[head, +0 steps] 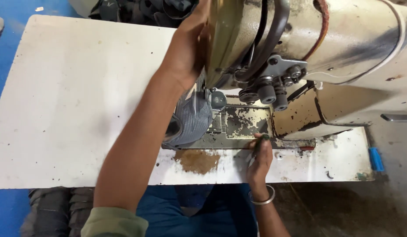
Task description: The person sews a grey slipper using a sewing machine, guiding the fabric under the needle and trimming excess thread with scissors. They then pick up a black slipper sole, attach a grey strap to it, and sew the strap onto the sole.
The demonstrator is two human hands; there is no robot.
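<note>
The left hand [186, 52] reaches far behind the sewing machine head [300, 39], fingers hidden; the right hand [259, 160], fingers curled narrow, presses the worn needle plate [245, 123] beside grey fabric [190, 120].

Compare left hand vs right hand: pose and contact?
The left hand reaches far up, pressed against the sewing machine head; the right hand lies low at the near edge of the worn metal bed plate. The right wrist wears a metal bangle; the left wrist is bare. Both are bare and neither visibly grips anything.
</note>
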